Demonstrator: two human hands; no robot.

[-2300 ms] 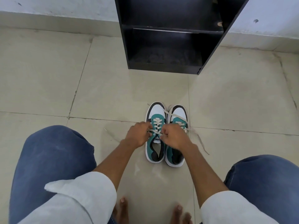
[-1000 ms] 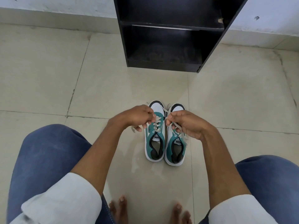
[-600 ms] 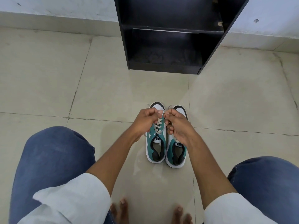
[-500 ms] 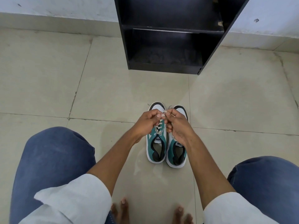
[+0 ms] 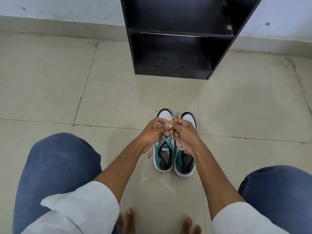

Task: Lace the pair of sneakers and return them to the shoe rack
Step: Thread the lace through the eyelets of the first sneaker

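Note:
Two teal, white and black sneakers stand side by side on the floor, toes pointing away from me: the left sneaker (image 5: 164,157) and the right sneaker (image 5: 184,163). My left hand (image 5: 152,132) and my right hand (image 5: 184,132) meet above their laced fronts, fingertips pinching the beige shoelace (image 5: 166,138) of the left sneaker. A loose lace end (image 5: 150,153) hangs down beside my left wrist. The hands hide most of both tongues and eyelets. The black shoe rack (image 5: 173,48) stands open against the wall straight ahead.
Beige floor tiles (image 5: 67,81) stretch between the sneakers and the rack. My knees in blue jeans (image 5: 57,166) frame both sides, and my bare toes (image 5: 130,218) show at the bottom. A white wall with a skirting runs along the back.
Both hands drew the lace ends up and outward, then came together over the left sneaker's toe end, where they now pinch the lace closely. The sneakers have stayed in place.

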